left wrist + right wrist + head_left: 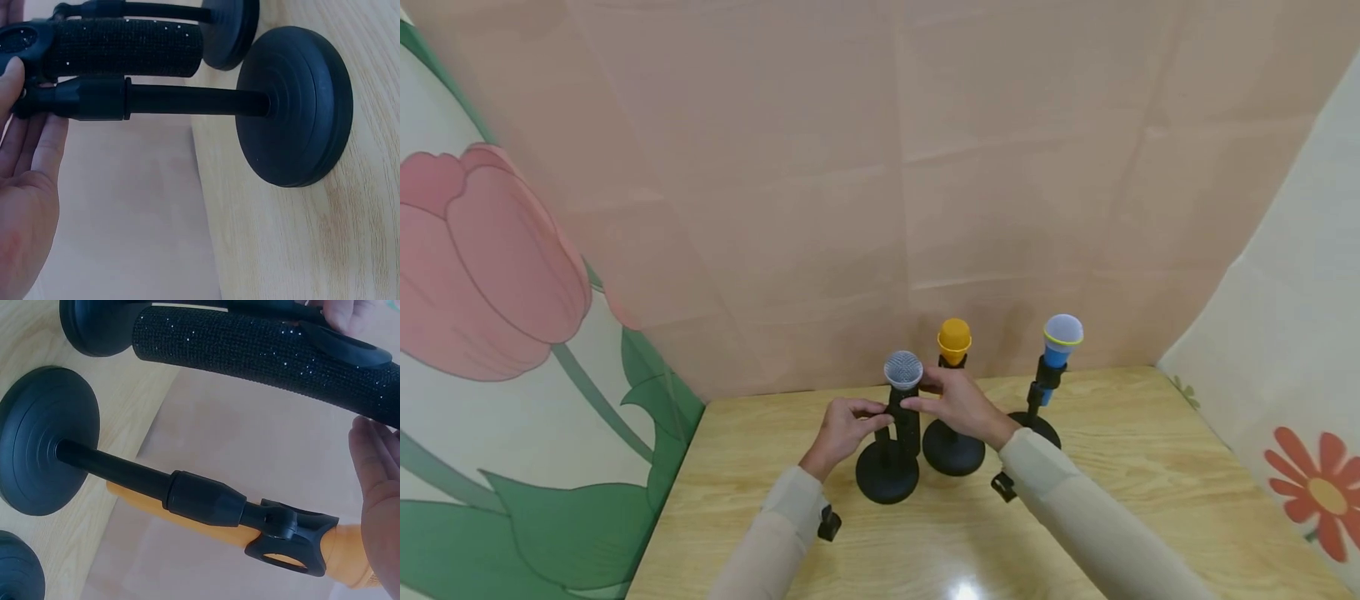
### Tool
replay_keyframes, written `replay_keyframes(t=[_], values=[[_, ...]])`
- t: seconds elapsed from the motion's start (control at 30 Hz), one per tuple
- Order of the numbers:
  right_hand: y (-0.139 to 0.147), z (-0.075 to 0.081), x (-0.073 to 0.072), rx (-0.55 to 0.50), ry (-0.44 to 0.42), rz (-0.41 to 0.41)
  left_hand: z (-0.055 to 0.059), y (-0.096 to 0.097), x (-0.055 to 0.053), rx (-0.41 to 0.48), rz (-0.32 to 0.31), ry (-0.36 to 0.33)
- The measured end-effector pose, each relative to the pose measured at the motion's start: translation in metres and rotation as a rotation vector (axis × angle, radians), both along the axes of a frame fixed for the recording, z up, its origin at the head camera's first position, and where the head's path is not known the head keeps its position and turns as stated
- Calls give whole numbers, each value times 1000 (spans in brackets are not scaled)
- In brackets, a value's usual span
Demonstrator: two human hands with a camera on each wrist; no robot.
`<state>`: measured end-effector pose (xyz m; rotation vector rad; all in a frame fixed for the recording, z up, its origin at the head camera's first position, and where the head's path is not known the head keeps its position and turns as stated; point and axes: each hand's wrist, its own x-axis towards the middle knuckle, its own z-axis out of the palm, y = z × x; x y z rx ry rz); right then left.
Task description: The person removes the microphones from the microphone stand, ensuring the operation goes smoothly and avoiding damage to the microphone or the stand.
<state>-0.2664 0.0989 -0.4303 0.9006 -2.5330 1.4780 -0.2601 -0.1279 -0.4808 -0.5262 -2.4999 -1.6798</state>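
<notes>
You are gripping the black microphone (pixel 907 427), which is standing left of the desk's middle, toward the back edge. Your right hand (pixel 962 406) is pinching it just below its silver mesh grille (pixel 903 370), with the thumb on the near side. Your left hand (pixel 844 429) is pinching the upper part of its black stand (pixel 887 477), the thumb resting at the joint by the cradle (pixel 347 349). The sparkling handle is lying against that cradle, its lower end hanging beside the pole.

On the desk (pixel 752 450), the orange microphone (pixel 954 340) is standing just to the right, near the middle of the back edge, in a second stand (pixel 953 454); it is crowding the space beside your right hand. The blue microphone (pixel 1056 357), with its white, yellow-ringed head, is tilting in a third stand (pixel 1045 428) toward the back right corner.

Your right sleeve (pixel 1075 500) is crossing before that third stand and covering part of its base. Your right hand is hiding most of the orange handle in the head view, while the right wrist view is showing it behind its pole. Both wrist views are cutting off the silver grille. Glare (pixel 964 592) is whitening a patch of the desk, whose front edge is lying outside the head view.
</notes>
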Motion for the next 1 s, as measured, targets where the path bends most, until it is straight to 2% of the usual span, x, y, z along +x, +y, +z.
replay_keyframes(t=[0.27,0.37,0.63,1.0], values=[[-3,0,1,-21,-94,-44,0,2,0,3,-9,4],[-6,0,1,-35,-98,-60,0,2,0,7,-16,-7],[-11,-2,-1,-75,-41,-48,2,-1,2,11,-16,3],[-8,-7,-5,-104,-7,-54,1,2,0,-42,6,25]])
